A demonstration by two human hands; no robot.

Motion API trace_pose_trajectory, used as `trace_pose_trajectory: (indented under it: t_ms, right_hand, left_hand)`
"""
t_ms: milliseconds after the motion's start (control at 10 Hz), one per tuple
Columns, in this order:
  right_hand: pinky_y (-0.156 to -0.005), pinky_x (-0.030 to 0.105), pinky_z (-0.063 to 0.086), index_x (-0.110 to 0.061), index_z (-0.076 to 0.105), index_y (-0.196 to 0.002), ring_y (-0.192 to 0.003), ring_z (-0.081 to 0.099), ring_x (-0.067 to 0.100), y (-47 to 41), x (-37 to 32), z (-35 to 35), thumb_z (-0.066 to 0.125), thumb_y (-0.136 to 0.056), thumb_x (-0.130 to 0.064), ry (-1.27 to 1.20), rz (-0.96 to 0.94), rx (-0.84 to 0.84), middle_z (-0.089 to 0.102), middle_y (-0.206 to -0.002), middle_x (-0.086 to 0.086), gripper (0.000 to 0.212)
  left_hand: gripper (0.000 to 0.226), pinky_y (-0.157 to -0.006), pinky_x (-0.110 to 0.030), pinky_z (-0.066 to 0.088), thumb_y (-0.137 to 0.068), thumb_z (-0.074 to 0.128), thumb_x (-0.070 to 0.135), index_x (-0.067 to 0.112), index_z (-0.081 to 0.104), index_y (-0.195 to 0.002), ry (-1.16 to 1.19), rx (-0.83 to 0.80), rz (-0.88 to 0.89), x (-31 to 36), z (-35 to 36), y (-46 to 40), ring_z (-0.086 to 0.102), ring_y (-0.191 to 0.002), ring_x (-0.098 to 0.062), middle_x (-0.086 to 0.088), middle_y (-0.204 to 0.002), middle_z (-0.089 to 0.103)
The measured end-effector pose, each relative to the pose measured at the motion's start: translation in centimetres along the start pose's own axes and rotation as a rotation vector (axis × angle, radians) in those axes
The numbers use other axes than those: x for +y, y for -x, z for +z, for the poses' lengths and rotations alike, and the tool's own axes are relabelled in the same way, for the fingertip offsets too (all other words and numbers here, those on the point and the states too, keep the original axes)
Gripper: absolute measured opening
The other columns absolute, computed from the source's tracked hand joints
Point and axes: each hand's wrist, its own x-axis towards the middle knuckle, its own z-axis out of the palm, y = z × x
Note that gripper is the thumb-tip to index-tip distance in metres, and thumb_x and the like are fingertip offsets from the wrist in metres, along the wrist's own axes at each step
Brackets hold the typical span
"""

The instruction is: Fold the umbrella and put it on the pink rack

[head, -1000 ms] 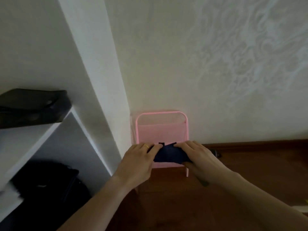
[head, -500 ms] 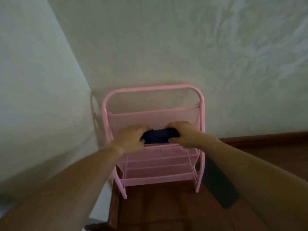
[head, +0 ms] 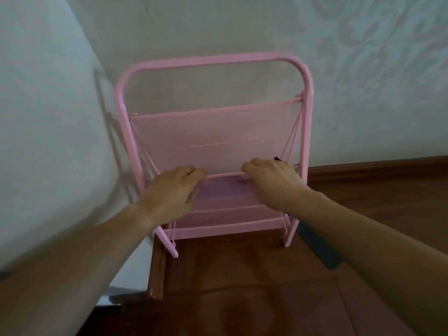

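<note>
The pink rack [head: 213,59] stands on the floor against the wall, a metal frame with slanted mesh shelves. The dark blue folded umbrella [head: 224,189] lies behind the front mesh panel of the middle shelf and shows only as a purplish shade through the mesh, plus a small dark tip [head: 277,159] beyond my right hand. My left hand [head: 173,191] and my right hand [head: 271,181] reach over that shelf's front rim, one at each end of the umbrella. The fingertips curl down behind the rim and are partly hidden.
A white cabinet side [head: 48,132] stands close on the rack's left. The patterned wall [head: 363,69] is behind it, with a brown baseboard [head: 378,169] at the right. A dark grey flat object [head: 317,248] lies on the wooden floor [head: 242,299] by the rack's right leg.
The view has closed in on the rack. My hands have lowered the umbrella from above the shelf rim down behind the mesh panel, so it is now almost hidden.
</note>
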Motion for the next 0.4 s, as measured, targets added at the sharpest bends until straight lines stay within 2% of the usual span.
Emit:
trace_pose_trajectory:
  t_ms: [100, 200, 300, 400]
  right_hand:
    - [-0.068, 0.036, 0.051, -0.018, 0.059, -0.101, -0.073, 0.062, 0.023, -0.4, -0.1, 1.2, 0.059, -0.09, -0.012, 0.044, 0.059, 0.085, 0.063, -0.084, -0.001, 0.012]
    - [-0.07, 0.036, 0.052, -0.018, 0.057, -0.096, -0.07, 0.06, 0.021, -0.9, 0.0, 1.1, 0.062, -0.09, -0.011, 0.064, 0.098, 0.065, 0.06, -0.08, -0.003, 0.01]
    - [-0.088, 0.039, 0.051, -0.015, 0.056, -0.112, -0.089, 0.061, 0.023, -0.3, -1.5, -1.1, 0.061, -0.089, -0.013, 0.106, 0.096, -0.053, 0.062, -0.099, 0.003, 0.024]
    - [-0.102, 0.047, 0.048, -0.014, 0.049, -0.134, -0.115, 0.058, 0.03, 2.0, -4.3, -6.5, 0.064, -0.087, -0.015, 0.006, 0.236, -0.069, 0.061, -0.126, 0.01, 0.049]
  left_hand:
    - [0.023, -0.064, -0.039, 0.046, -0.086, 0.064, 0.006, 0.012, 0.058, -0.107, -0.06, 0.04, -0.023, 0.2, 0.9, -0.5, 0.064, -0.075, -0.036, -0.01, -0.093, 0.067]
    - [0.036, -0.071, -0.04, 0.042, -0.081, 0.063, -0.003, 0.01, 0.056, -0.114, -0.146, -0.031, -0.105, 1.3, 0.3, -1.3, 0.063, -0.086, -0.038, -0.013, -0.099, 0.066]
    - [0.05, -0.09, -0.045, 0.044, -0.085, 0.055, 0.0, 0.012, 0.046, -0.132, -0.278, -0.179, -0.227, 3.8, -3.0, -1.3, 0.058, -0.111, -0.037, -0.014, -0.123, 0.059]
    - [0.055, -0.095, -0.047, 0.044, -0.087, 0.058, 0.014, 0.015, 0.041, -0.14, -0.264, -0.245, -0.379, 7.3, -8.7, -0.3, 0.057, -0.117, -0.037, -0.014, -0.129, 0.056]
